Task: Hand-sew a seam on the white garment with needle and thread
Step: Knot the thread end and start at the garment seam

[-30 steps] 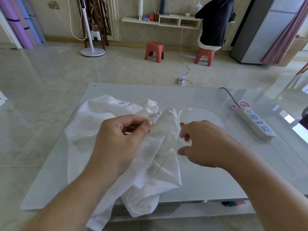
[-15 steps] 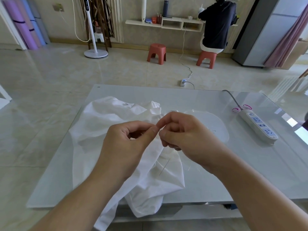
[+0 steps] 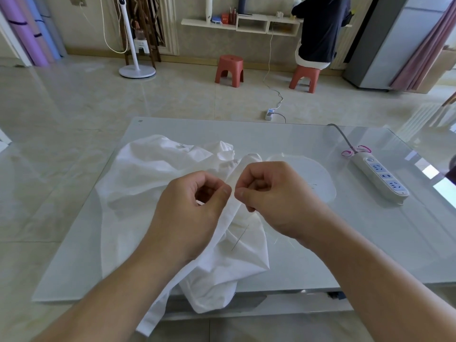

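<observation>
Hands [image 3: 237, 193] pinching white garment [image 3: 153, 174] fold

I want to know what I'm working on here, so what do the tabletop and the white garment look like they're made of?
The tabletop looks like frosted or back-painted glass: glossy, pale, mirroring window light. The white garment looks like thin matte woven fabric, perhaps cotton, since it creases sharply and drapes limply over the edge.

Glossy beige tiled floor [image 3: 74, 114] reflecting daylight. A glass worktop [image 3: 283, 134] carries a white power strip [image 3: 381, 177]. Along the far wall: a white wall shelf [image 3: 243, 23], two red stools [image 3: 229, 68], a standing fan base [image 3: 137, 71], rolled mats [image 3: 29, 28], pink curtain [image 3: 424, 45].
</observation>
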A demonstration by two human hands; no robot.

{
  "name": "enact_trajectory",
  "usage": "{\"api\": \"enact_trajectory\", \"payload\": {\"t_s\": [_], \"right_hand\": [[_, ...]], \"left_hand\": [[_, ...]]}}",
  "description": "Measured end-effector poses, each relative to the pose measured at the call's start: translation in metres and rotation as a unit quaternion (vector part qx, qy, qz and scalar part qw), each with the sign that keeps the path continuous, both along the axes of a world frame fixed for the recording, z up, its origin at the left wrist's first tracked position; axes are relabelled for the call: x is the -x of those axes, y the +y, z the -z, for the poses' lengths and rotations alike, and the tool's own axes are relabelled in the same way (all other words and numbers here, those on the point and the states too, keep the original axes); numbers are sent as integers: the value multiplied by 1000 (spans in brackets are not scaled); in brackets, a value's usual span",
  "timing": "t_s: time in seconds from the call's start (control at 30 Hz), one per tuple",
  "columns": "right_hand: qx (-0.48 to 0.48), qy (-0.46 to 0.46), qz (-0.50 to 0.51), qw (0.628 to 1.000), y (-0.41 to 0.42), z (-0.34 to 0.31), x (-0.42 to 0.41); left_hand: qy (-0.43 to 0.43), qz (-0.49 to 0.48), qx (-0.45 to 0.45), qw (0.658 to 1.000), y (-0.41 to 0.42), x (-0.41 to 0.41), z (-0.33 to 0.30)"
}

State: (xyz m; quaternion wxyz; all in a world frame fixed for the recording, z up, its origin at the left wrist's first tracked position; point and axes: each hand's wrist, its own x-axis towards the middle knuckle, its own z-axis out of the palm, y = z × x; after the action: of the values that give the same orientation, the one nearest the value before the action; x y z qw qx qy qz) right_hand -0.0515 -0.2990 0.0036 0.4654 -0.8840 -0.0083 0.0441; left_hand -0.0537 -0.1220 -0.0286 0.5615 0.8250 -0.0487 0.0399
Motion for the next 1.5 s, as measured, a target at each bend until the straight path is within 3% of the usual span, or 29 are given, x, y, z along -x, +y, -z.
{"api": "enact_trajectory", "payload": {"t_s": [0.17, 0.27, 0.37, 0.43, 0.67, 0.93, 1.03, 1.13, 1.2, 1.37, 1.5], "right_hand": [[22, -7, 76, 997, -21, -1, -7], [21, -1, 108, 994, -35, -1, -10], [23, 1, 107, 994, -38, 0, -11], [43, -5, 103, 994, -37, 1, -9], [63, -10, 100, 993, -35, 1, -7], [121, -22, 96, 988, -39, 1, -13], [110, -22, 91, 990, -37, -1, -12], [47, -21, 67, 996, -30, -8, -9], [-33, -37, 40, 998, -22, -18, -5], [-161, -83, 3, 983, 6, -39, 6], [-200, -105, 1, 974, 26, -37, 12]], "left_hand": [[9, 1, -12, 1000, -5, -2, -1], [26, 57, -156, 986, -14, 5, 10], [-12, 91, -335, 938, -27, 11, 24], [-28, 100, -391, 914, -34, 13, 29], [-11, 138, -472, 871, -45, 12, 32], [-35, 105, -517, 849, -23, 13, 6], [-49, 77, -451, 888, -6, 12, -2], [-19, 50, -273, 960, 9, 8, -12], [-5, 39, -152, 988, 17, 6, -18], [6, 38, 79, 996, 30, 1, -35], [-2, 46, 152, 987, 36, -3, -44]]}}
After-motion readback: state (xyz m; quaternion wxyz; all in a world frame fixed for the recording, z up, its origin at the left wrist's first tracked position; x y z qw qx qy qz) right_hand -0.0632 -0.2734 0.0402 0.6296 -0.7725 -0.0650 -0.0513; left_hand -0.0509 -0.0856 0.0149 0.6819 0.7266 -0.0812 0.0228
